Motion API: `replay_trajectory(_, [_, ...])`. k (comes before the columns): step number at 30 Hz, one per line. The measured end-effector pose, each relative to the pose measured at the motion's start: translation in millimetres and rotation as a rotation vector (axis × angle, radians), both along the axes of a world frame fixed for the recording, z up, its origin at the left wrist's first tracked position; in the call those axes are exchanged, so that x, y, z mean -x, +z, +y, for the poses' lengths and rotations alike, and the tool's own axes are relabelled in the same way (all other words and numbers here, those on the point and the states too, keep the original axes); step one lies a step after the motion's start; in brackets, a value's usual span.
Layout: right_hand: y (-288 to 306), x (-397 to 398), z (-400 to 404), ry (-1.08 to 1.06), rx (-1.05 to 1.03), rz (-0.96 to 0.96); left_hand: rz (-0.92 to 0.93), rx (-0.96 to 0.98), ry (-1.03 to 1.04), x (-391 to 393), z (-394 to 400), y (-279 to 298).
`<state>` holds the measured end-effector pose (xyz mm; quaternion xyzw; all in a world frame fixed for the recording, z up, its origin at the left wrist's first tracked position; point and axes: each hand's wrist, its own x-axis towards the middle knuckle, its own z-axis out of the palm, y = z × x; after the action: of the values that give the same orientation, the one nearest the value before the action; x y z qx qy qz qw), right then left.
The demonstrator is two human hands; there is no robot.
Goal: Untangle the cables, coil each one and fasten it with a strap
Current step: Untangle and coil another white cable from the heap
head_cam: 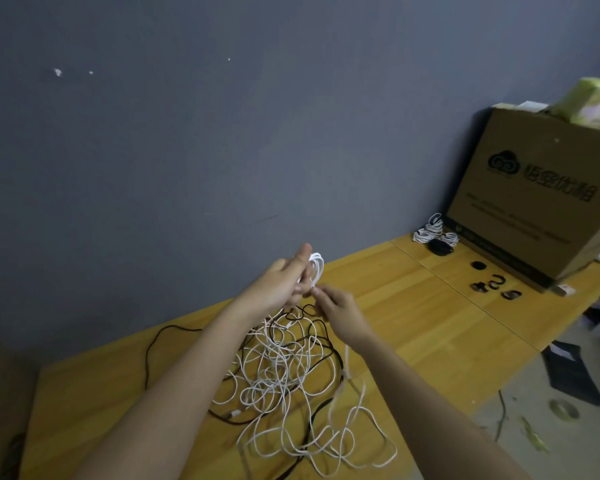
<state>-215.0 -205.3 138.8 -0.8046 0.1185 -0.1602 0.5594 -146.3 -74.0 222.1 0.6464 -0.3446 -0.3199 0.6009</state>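
The counter point(413, 299) looks like wood or wood laminate, honey-yellow with a faint grain and a smooth, lightly satin face; a thin seam runs across it at about two o'clock. The white cables point(284, 372) heaped on it have smooth plastic sheaths with a soft sheen, and the dark cables point(153, 344) threaded through them look matt, perhaps braided, though I cannot tell. At three o'clock the cardboard box point(541, 202) is plain brown paperboard, dull and slightly fibrous, printed in flat black ink. Behind everything, the wall point(187, 133) is painted a matt grey-blue, chipped white in a few spots.
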Motion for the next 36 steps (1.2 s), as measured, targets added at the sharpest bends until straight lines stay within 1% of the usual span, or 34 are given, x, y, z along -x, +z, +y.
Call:
replay_trajectory(3, [-19,1,7,0.029,0.026,0.085,0.050,0.063,0.089,-7,-14,0])
replay_trajectory(5, [-25,3,10,0.044,0.059,0.120,0.035,0.076,0.165,-11,-24,4])
replay_trajectory(7, [-27,6,10,0.046,0.071,0.149,-0.075,0.048,0.264,-16,-33,6])
replay_trajectory(9, [-23,9,11,0.044,0.085,0.177,-0.211,-0.003,0.306,-21,-42,2])
replay_trajectory(11, [-17,11,12,0.038,0.186,0.159,-0.330,-0.128,0.265,-26,-49,-6])
replay_trajectory(13, [-15,14,10,0.020,0.367,0.092,-0.496,-0.322,0.217,-30,-51,-14])
replay_trajectory(15, [-14,17,5,-0.014,0.483,0.027,-0.662,-0.455,0.181,-31,-50,-18])
replay_trajectory(19, [-11,26,-4,-0.037,0.577,-0.020,-0.816,-0.631,0.076,-27,-49,-28])
replay_trajectory(22, [-7,30,-10,-0.031,0.576,0.004,-0.966,-0.699,0.053,-25,-47,-39])
replay_trajectory(24, [-6,32,-17,-0.064,0.534,0.024,-0.890,-0.755,-0.029,-21,-43,-42])
replay_trajectory(26, [-7,34,-23,-0.071,0.497,0.011,-0.827,-0.772,-0.104,-18,-38,-46])
replay_trajectory(29, [-12,35,-29,-0.060,0.477,0.037,-0.742,-0.730,-0.139,-11,-32,-50])
replay_trajectory(33, [-23,40,-41,-0.135,0.441,0.088,-0.635,-0.661,-0.269,-9,-22,-54])
replay_trajectory(34, [-24,41,-43,-0.158,0.433,0.085,-0.578,-0.626,-0.286,-8,-20,-54])
replay_trajectory(36, [-22,42,-43,-0.199,0.403,0.061,-0.385,-0.541,-0.309,-7,-16,-50])
